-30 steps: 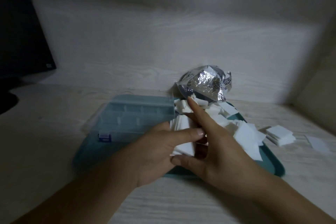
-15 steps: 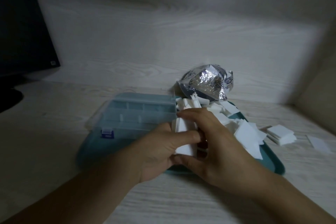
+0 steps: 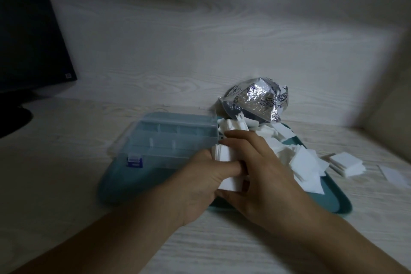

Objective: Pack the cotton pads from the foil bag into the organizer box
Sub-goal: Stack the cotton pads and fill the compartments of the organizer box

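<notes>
A stack of white square cotton pads (image 3: 225, 153) stands on edge on the teal tray (image 3: 333, 202). My left hand (image 3: 200, 178) grips it from the left, thumb laid across the front. My right hand (image 3: 260, 176) curls over the stack's top and right side. Behind them a crumpled silver foil bag (image 3: 255, 102) lies open, with loose pads (image 3: 304, 164) spilled in front of it. The clear organizer box (image 3: 171, 140) with a blue latch sits shut on the tray's left half.
A small pile of pads (image 3: 347, 163) and a single pad (image 3: 392, 176) lie on the pale wood table right of the tray. A dark monitor (image 3: 29, 29) stands at far left. A wood wall runs close behind the bag.
My right index finger, stretched toward the bag a second ago, has curled down over the top of the pad stack. Both hands now clasp the stack.
</notes>
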